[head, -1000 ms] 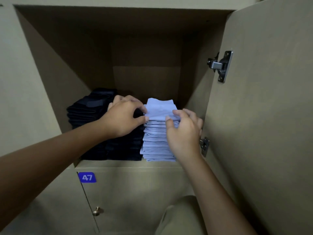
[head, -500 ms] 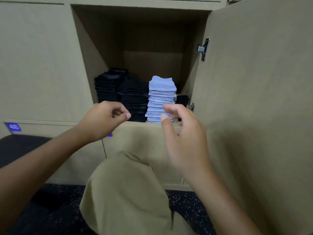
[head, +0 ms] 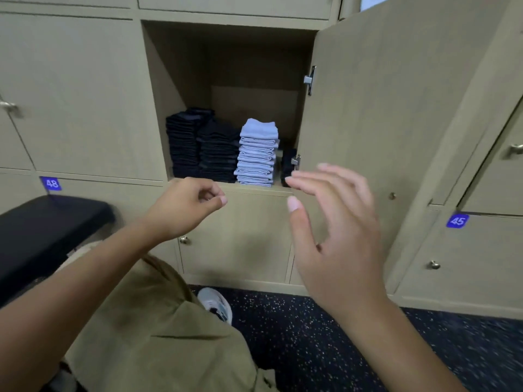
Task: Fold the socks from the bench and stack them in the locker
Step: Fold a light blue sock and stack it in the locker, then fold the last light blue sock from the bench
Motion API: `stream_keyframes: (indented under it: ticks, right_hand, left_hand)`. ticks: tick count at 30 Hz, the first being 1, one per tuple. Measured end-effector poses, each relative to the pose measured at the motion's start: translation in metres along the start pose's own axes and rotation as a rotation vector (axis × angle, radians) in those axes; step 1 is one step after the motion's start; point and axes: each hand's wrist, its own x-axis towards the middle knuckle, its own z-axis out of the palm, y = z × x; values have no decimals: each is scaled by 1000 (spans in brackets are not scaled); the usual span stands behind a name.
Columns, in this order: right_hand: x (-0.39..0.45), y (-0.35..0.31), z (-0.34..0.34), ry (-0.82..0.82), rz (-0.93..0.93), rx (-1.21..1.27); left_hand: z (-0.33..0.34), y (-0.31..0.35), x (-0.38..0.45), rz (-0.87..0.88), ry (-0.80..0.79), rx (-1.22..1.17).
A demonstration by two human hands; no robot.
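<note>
Both my hands are out in front of the open locker (head: pixel 181 80) right now, and neither one has anything in it. My left hand (head: pixel 185 206) is loosely curled, thumb and fingertips nearly touching, so that grip is closed-ish on plain air. My right hand (head: pixel 334 222) is spread wide, fingers straight and relaxed, floating just in front of the lower edge of the door (head: pixel 382 94), which stands swung out to the right.

The socks are all inside the locker, on its floor. The blue stack (head: pixel 257 152) sits toward the right, neat and pretty tall, with the top pair folded flat. Touching it on the left is a dark stack (head: pixel 218 154), and another dark stack (head: pixel 184 142) is just beside that, against the left wall. There's also a small dark pile (head: pixel 287 166) squeezed between the blue stack and the door hinge side; it's partly hidden, so I can't tell how many are in it.

The black tabletop (head: pixel 48 230) is off to my left, below the tag reading 48 (head: pixel 51 183). Another tag, 45 (head: pixel 457 221), is on the right. My tan trousers (head: pixel 158 335) fill the bottom of the view, and one white shoe (head: pixel 216 304) rests on the speckled floor (head: pixel 325 335).
</note>
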Motion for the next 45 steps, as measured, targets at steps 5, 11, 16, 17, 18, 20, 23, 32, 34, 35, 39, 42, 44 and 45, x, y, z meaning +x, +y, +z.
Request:
stream_keyframes:
  ticks: [5, 11, 16, 17, 18, 20, 23, 32, 34, 35, 39, 42, 44, 45]
  right_hand:
    - [-17, 15, -37, 256, -7, -199]
    - [-23, 38, -34, 178, 276, 16]
    - [-25, 42, -30, 169, 122, -84]
    - [-25, 42, -28, 164, 68, -74]
    - [-25, 43, -23, 147, 22, -44]
    - [-21, 42, -9, 82, -65, 45]
    - [-10, 35, 18, 3, -136, 188]
    - [35, -12, 148, -179, -283, 352]
    - [54, -17, 182, -209, -282, 383]
    - [64, -18, 198, -228, -285, 394]
    - [106, -18, 260, -361, -219, 450]
    - [136, -19, 300, -455, -124, 436]
    - [153, -17, 323, -479, -86, 417]
    - [159, -15, 333, -483, -72, 411]
  left_hand:
    - [12, 25, -18, 41, -19, 33]
    - [1, 32, -27, 55, -4, 101]
    - [-19, 27, -42, 28, 39, 172]
    - [-26, 22, -45, 15, 51, 177]
    - [-32, 18, -48, -4, 60, 183]
    - [-45, 8, -55, -51, 87, 189]
    - [-64, -3, -65, -126, 143, 198]
    - [-123, -59, -97, -294, 332, 169]
    - [-134, -72, -100, -322, 386, 163]
    - [-139, -78, -102, -338, 400, 162]
    - [-148, -99, -106, -413, 425, 184]
    - [-149, -114, -102, -450, 423, 209]
    - [-149, -120, -96, -468, 404, 214]
    - [-149, -123, -92, -474, 397, 220]
